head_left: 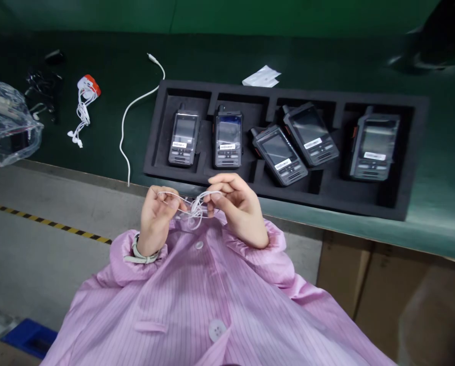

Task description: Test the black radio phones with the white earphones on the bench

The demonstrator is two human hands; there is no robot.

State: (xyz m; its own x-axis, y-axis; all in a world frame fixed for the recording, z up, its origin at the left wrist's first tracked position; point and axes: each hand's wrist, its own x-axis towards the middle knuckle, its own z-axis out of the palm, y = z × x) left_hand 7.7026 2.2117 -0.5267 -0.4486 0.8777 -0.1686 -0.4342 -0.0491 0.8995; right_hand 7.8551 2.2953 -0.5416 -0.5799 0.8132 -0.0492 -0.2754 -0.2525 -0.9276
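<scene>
Between my two hands, just off the bench's front edge, is a looped bundle of thin white earphone cord [196,207]. My left hand [157,216] pinches one side of the cord between thumb and fingers. On the other side, my right hand [237,206] has its fingers closed on the loops. Beyond the hands lies a black foam tray [208,177] with compartments. Several black handheld radios with screens, among them one radio [228,140] near my right hand, rest in it. Two radios [280,155] right of the middle lie tilted across the dividers.
A loose white cable [123,129] lies left of the tray. Farther left are white earphones [83,109] with an orange piece, black cords [42,89] and a clear plastic bag [11,122]. A white packet [261,77] lies behind the tray. Cardboard boxes [395,290] stand below the bench.
</scene>
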